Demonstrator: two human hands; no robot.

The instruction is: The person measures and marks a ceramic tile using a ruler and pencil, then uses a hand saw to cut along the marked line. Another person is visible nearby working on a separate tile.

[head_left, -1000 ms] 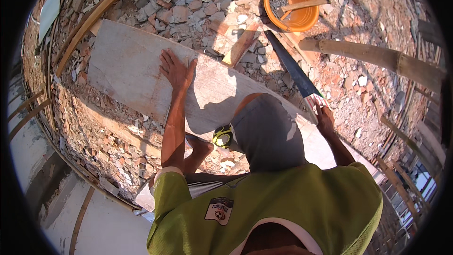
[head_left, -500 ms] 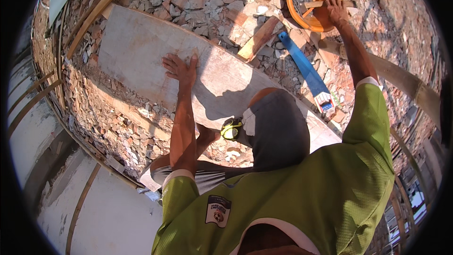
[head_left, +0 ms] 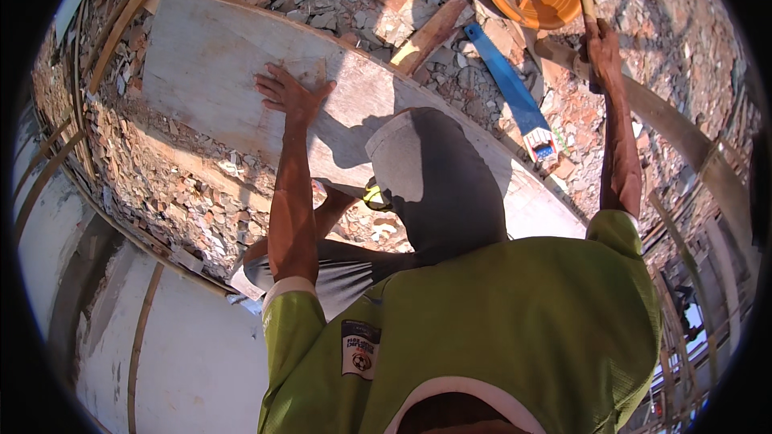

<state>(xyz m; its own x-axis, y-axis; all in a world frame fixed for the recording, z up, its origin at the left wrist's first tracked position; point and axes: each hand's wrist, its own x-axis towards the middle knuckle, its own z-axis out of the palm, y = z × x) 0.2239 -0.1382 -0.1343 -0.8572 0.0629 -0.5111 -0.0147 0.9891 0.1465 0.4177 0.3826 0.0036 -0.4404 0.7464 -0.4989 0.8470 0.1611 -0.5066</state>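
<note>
1. Green shirt [head_left: 515, 297], L chest: a rectangular patch [head_left: 359, 348] is carrying a few short lines of print w/ some digits. Lettering is showing upside down from this angle.
2. Same patch: dark part is bearing small pale letters; pale part is bearing dark print plus a round orange-and-dark emblem, approx. a football. Finer print is blurring, can't tell.
3. Same shirt, nr patch: a small dark bluish mark [head_left: 372, 300] is showing; too tiny to ID.
4. Blue saw [head_left: 508, 80]: its handle [head_left: 541, 145] is displaying white, red & blue markings; can't tell if any are forming letters.
</note>
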